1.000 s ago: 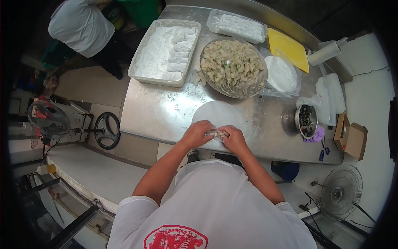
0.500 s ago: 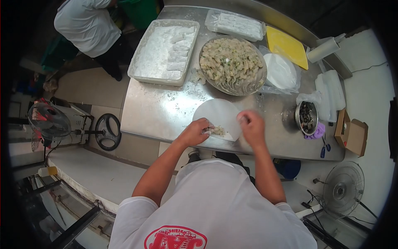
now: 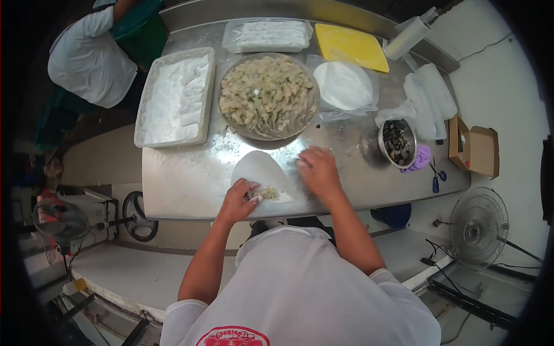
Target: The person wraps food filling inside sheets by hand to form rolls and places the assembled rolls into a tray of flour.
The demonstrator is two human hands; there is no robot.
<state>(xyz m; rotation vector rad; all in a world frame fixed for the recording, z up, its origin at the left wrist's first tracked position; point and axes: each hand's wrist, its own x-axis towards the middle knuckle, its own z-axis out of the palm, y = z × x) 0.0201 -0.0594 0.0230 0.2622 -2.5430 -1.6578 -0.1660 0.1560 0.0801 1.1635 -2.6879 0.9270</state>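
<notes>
A thin, round white wrapper (image 3: 255,164) lies on the steel table near its front edge. On its lower part sits a small heap of pale, chunky filling (image 3: 269,192). My left hand (image 3: 238,202) rests at the heap's left side, its fingers curled against the filling. To the right of the wrapper, my right hand (image 3: 319,171) is over the table with fingers loosely bent and apart, and nothing shows in it. Beyond the wrapper stands a large round bowl (image 3: 271,137) of the same chunky filling, flecked with green.
At the left is a tray (image 3: 140,130) of floured white rolls; another container (image 3: 231,43) stands behind. Right of the bowl lie a stack of white wrappers (image 3: 343,85) on plastic, a yellow board (image 3: 352,47) and a metal bowl (image 3: 397,143) of dark pieces. A person (image 3: 95,57) stands far left.
The view has turned, so the table appears shifted left. My left hand stays at the filling. My right hand has moved slightly away from the wrapper's edge, its fingers looser.
</notes>
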